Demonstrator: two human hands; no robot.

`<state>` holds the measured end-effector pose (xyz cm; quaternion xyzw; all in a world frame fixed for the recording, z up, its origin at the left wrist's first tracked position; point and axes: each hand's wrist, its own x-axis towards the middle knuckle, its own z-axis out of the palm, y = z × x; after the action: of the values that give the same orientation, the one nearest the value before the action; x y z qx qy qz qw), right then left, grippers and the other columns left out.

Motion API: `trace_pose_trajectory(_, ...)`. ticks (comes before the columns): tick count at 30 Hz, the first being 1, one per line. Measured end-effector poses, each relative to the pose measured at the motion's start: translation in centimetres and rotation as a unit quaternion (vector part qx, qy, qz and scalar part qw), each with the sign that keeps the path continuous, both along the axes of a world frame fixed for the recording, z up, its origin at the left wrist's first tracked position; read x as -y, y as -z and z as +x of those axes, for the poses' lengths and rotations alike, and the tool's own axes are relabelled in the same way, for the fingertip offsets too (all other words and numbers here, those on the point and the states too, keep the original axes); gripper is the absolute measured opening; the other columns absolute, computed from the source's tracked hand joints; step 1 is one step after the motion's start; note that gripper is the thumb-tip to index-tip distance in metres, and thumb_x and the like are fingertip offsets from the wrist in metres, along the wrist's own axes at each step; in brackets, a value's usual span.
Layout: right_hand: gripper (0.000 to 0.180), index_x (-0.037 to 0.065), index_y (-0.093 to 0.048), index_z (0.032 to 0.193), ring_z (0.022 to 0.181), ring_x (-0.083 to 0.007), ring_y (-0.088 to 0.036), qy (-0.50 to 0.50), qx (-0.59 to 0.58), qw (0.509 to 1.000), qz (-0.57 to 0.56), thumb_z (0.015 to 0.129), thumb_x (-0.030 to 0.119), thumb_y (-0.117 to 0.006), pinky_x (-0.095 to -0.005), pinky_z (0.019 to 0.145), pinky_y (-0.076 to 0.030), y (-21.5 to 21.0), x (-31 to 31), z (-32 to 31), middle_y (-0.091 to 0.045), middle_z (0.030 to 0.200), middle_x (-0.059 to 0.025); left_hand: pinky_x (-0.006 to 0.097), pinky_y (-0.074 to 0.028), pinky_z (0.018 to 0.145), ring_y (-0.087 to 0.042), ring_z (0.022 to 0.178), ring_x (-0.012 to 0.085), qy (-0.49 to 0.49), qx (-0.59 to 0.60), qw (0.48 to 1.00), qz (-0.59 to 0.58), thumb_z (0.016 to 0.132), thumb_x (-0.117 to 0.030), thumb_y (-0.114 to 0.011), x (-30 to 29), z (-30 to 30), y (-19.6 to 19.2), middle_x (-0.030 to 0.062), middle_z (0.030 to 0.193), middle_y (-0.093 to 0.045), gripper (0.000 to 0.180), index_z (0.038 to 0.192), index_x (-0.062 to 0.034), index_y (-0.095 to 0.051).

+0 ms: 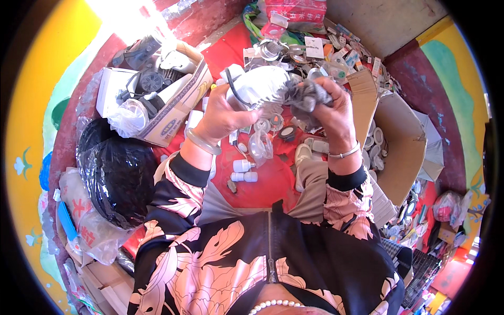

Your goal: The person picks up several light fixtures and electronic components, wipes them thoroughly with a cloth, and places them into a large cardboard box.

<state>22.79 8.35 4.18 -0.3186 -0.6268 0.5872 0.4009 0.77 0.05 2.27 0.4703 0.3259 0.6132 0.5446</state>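
Note:
My left hand (216,118) grips a rounded white light fitting (258,83) with a ribbed lower edge. A black cord loops over its left end. My right hand (338,111) is closed on a crumpled grey cloth (308,97), pressed against the right end of the fitting. Both hands are raised over a red sheet (257,191). Below them lie white bulbs (243,166), a clear plastic bag (260,147) and a round dark-faced part (287,133). Beyond the fitting, a silver round lamp part (271,49) rests on a pile of loose parts.
An open carton (178,107) of dark and white fittings stands at the left, behind a black plastic bag (118,173). At the right is an open cardboard box (401,142) with white round pieces. Small boxes (344,39) are heaped along the back. My legs flank the sheet.

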Motion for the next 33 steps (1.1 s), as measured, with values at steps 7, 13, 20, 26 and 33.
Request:
trace_pose_trajectory(7, 0.038, -0.001, -0.055, 0.111, 0.09, -0.016, -0.062, 0.011, -0.27, 0.954, -0.133, 0.073, -0.005, -0.061, -0.0288, 0.082, -0.05, -0.2, 0.5, 0.3, -0.062, 0.105, -0.011, 0.026, -0.047, 0.076, -0.058, 0.083, 0.0101, -0.099, -0.142, 0.98, 0.094, 0.067, -0.001, -0.069, -0.9, 1.3, -0.1, 0.0033, 0.095, -0.064, 0.036, 0.103, 0.0009, -0.062)
trace_pose_trajectory(13, 0.034, -0.001, -0.058, 0.104, 0.091, -0.0062, -0.054, -0.081, -0.127, 0.988, -0.032, 0.072, -0.009, -0.053, -0.021, 0.08, -0.045, -0.9, 1.4, -0.7, -0.062, 0.108, -0.0049, 0.029, -0.049, 0.067, -0.062, 0.074, 0.0158, -0.173, -0.33, 0.916, 0.15, 0.062, -0.006, -0.071, -0.9, 1.3, 0.3, 0.0096, 0.084, -0.065, 0.04, 0.101, -0.0004, -0.062)
trace_pose_trajectory(20, 0.043, 0.001, -0.058, 0.116, 0.082, -0.0013, -0.052, -0.095, -0.027, 0.988, -0.12, 0.074, -0.007, -0.058, -0.018, 0.073, -0.045, -1.9, 1.6, -0.8, -0.059, 0.096, 0.0051, 0.033, -0.05, 0.059, -0.064, 0.065, 0.0263, -0.223, -0.424, 0.851, 0.216, 0.06, -0.011, -0.074, -1.0, 1.6, 0.5, 0.0134, 0.077, -0.064, 0.05, 0.108, -0.0018, -0.061)
trace_pose_trajectory(26, 0.036, 0.001, -0.06, 0.107, 0.089, -0.0044, -0.053, -0.108, -0.022, 0.984, -0.142, 0.072, -0.006, -0.058, -0.0208, 0.078, -0.045, -1.4, 1.0, -0.5, -0.06, 0.107, -0.0007, 0.034, -0.051, 0.06, -0.065, 0.066, 0.0264, -0.229, -0.45, 0.826, 0.251, 0.061, -0.018, -0.078, -1.2, 1.7, 0.9, 0.0136, 0.076, -0.064, 0.055, 0.11, -0.002, -0.06)
trace_pose_trajectory(33, 0.03, -0.001, -0.061, 0.096, 0.097, -0.0085, -0.053, -0.102, 0.007, 0.988, -0.118, 0.067, -0.008, -0.055, -0.0252, 0.083, -0.045, -1.2, 0.6, -0.4, -0.058, 0.117, -0.0039, 0.032, -0.049, 0.072, -0.064, 0.079, 0.0233, -0.173, -0.393, 0.891, 0.147, 0.062, -0.006, -0.074, -0.5, 1.8, 0.4, 0.0142, 0.088, -0.064, 0.045, 0.104, 0.0023, -0.059)
